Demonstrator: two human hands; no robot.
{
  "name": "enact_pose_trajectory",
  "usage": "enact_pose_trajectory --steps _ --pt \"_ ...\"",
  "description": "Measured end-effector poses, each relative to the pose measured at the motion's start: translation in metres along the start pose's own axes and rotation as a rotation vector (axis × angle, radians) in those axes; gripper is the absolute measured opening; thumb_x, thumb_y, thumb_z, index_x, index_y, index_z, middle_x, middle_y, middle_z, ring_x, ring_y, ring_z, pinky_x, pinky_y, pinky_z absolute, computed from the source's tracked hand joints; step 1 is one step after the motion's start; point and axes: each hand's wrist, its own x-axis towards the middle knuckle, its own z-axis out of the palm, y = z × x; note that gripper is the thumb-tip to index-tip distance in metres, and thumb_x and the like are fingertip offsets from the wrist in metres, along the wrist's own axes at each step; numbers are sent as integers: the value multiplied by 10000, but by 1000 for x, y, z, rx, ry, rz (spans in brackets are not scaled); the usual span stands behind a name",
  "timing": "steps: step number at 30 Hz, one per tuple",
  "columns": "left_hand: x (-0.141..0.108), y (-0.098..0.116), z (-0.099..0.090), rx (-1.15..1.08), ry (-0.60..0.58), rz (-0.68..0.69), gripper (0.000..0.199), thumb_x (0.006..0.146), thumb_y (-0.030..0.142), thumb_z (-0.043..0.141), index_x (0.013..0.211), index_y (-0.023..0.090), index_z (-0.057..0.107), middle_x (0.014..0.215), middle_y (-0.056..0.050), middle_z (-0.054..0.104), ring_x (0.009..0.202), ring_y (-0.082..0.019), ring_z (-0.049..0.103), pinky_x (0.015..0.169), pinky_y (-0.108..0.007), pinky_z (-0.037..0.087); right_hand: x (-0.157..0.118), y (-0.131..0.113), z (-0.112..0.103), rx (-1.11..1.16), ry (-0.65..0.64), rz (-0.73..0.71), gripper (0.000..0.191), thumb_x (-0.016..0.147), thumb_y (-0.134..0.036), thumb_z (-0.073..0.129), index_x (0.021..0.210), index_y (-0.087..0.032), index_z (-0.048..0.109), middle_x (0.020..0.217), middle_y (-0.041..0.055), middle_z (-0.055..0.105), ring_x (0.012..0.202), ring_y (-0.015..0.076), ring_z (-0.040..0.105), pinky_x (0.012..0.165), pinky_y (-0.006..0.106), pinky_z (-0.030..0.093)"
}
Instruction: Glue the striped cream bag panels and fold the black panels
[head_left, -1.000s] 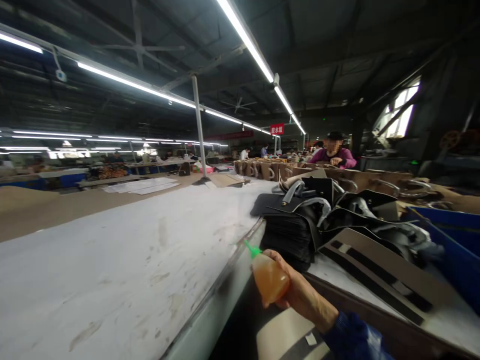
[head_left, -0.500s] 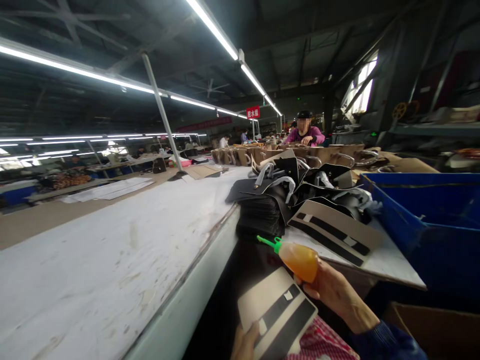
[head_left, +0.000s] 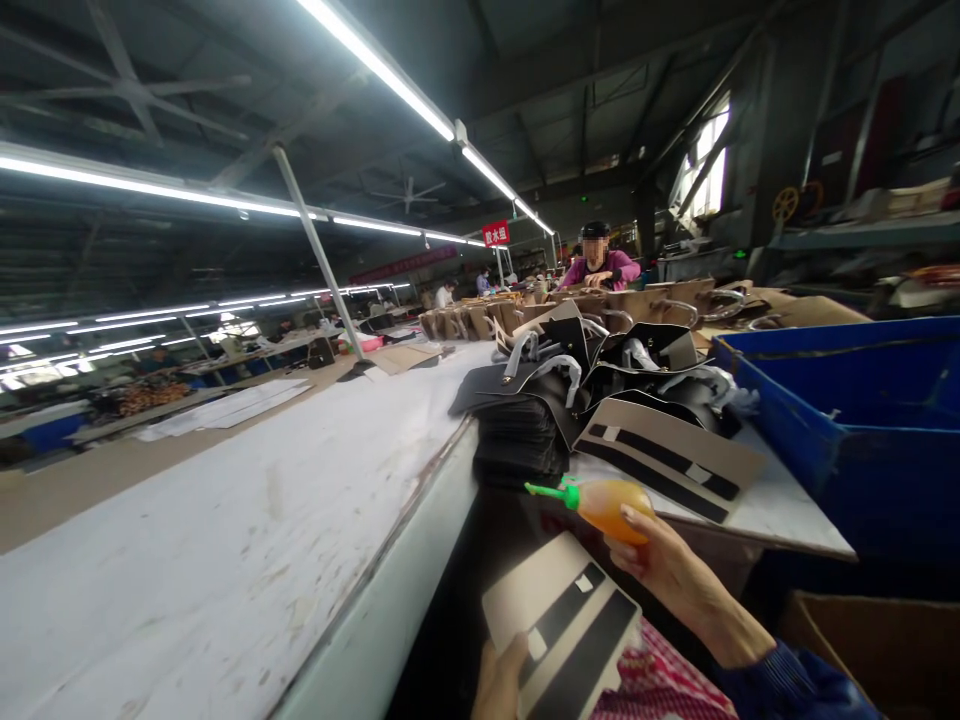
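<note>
Right hand (head_left: 667, 562) grips squeeze bottle (head_left: 611, 502) | left hand (head_left: 500, 682) holds striped panel (head_left: 564, 618) | from here, a drip could mark it | cause: nozzle (head_left: 551, 491) tipped sideways nearby

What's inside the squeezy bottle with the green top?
Orange-yellow liquid shows through the bottle. The right hand covers part of it, so I can't see what's behind those fingers.

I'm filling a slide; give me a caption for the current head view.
Right hand holding a squeeze bottle, left a striped panel.
</note>
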Motion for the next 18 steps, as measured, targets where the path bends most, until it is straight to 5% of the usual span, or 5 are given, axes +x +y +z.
enact_pose_trajectory --steps 7,11,14,18 --pt "-41 72 23 -155 -14 124 627 793 307 774 1337 138 513 1049 -138 765 1055 -321 724 993 -445 532 10 -52 42 -142 -37 -187 617 599 -395 926 1135 -236 664 837 -10 579 565 61 406 456 169 326" --pt "-76 106 38 -254 -113 245 637 828 274 756 1393 164 483 1165 -116 747 1207 -273 655 1073 -372 490 3 -66 86 -118 -89 -319 463 612 -482 892 951 -216 724 716 -21 507 532 66 365 448 189 341" --pt "-94 115 50 -297 -109 304 592 808 234 773 1349 160 543 1185 -106 746 1248 -282 628 1092 -367 485 -11 -57 106 -35 -133 -322 336 661 -481 863 783 -209 707 668 0 506 553 102 396 481 222 425" --pt "-104 112 60 -396 -84 297 552 774 211 784 1282 136 584 1004 -114 786 1163 -332 679 1041 -456 526 -34 -43 111 -17 -83 -235 361 653 -508 867 862 -252 719 936 59 677 761 182 617 703 295 573"
